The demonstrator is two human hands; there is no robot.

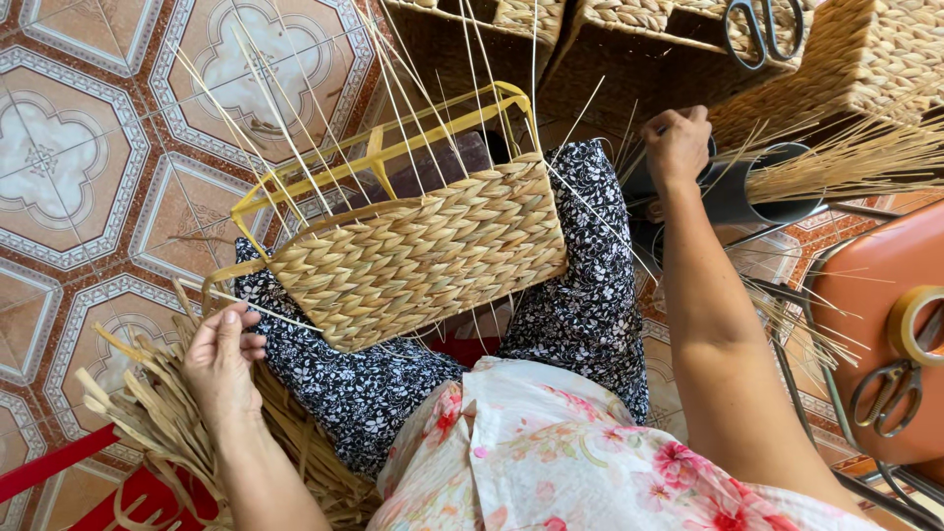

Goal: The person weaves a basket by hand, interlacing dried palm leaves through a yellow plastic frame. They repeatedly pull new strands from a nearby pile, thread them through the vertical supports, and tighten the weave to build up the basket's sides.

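A half-woven straw basket [423, 258] on a yellow metal frame [379, 152] rests tilted on my lap, with thin upright stakes sticking out of its top. My left hand [224, 366] pinches a thin straw strand at the basket's lower left corner, just above a bundle of flat dried fibre strips [147, 413]. My right hand [677, 146] reaches away to the right, its fingers closed around thin straw stalks at a dark cylindrical holder [762, 192]. What exactly the fingers enclose is partly hidden.
Finished woven baskets [865, 59] stand along the top, one carrying black scissors [762, 29]. An orange stool [865, 315] at right holds a tape roll [914, 324] and scissors [885, 393]. Patterned floor tiles [79, 157] lie to the left.
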